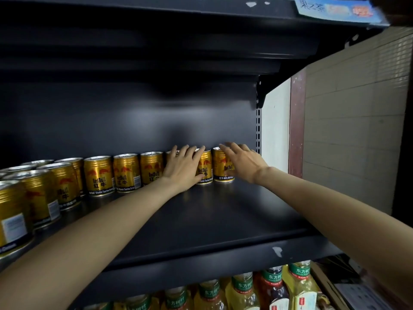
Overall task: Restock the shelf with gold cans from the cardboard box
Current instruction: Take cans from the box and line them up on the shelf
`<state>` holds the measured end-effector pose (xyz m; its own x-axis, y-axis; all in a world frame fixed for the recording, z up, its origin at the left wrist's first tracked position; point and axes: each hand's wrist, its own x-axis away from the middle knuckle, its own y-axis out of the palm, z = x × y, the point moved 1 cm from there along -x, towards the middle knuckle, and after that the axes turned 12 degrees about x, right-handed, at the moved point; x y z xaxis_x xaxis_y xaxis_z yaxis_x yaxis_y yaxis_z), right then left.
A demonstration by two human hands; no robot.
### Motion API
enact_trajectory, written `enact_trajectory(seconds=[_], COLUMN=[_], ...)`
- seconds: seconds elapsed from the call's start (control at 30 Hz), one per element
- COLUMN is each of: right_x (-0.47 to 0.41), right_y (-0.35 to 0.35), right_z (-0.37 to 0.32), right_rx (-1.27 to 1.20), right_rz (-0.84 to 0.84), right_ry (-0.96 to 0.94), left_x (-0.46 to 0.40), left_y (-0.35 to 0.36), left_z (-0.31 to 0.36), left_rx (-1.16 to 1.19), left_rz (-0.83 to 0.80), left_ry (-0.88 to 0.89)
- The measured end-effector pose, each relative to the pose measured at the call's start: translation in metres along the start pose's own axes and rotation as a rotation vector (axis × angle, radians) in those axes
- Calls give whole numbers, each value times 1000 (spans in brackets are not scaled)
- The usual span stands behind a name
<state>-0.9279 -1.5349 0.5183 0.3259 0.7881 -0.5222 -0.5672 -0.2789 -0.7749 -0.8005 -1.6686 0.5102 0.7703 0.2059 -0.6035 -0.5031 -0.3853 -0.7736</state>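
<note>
**Gold cans lined up at the back of a black shelf**

Gold cans (126, 173) stand upright in a row along the rear of the black shelf (223, 220), running away to the left of your hands. Your left hand (182, 167) lies spread, fingers straight, against the front of two cans near the right end of the row, its fingertips reaching their rims. Your right hand (242, 161) is just beside it, also flat with fingers extended, touching the end can (222, 165) from the right; neither hand grips anything. More cans (40, 193) crowd forward well to the left of your left forearm. Below your arms, green-capped bottles (242, 289) fill the lower shelf. A brown cardboard edge (326, 285) shows under your right forearm.
</note>
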Motion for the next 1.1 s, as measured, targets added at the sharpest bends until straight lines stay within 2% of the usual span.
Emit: enact_trajectory(seconds=[0.13,0.23,0.4,0.5,0.6,0.67,0.73,0.87,1.0,1.1], right_x=[24,59,145,199,246,277,309,375,437,476], right_y=[-32,-59,-93,-96,-80,-64,-44,-1,38,57], right_z=[-1,-9,-53,-88,-121,-139,-157,-188,-215,-235], right_rx=[16,-183,-634,-664,-613,-614,-692,-837,-886,-893], right_rz=[132,306,667,796,850,789,625,103,-263,-448], right_ry=[-5,24,133,187,191,148,76,-12,-64,-91], left_x=[11,42,123,174,228,265,305,389,482,553], left_y=[-43,-84,-131,-132,-112,-92,-72,-33,0,13], left_z=[12,26,53,73,98,112,122,122,113,118], left_rx=[66,156,401,666,947,1017,1060,1036,848,838], left_rz=[-94,-43,334,551,701,727,637,209,-269,-448], left_ry=[14,51,167,148,18,-89,-190,-399,-677,-773])
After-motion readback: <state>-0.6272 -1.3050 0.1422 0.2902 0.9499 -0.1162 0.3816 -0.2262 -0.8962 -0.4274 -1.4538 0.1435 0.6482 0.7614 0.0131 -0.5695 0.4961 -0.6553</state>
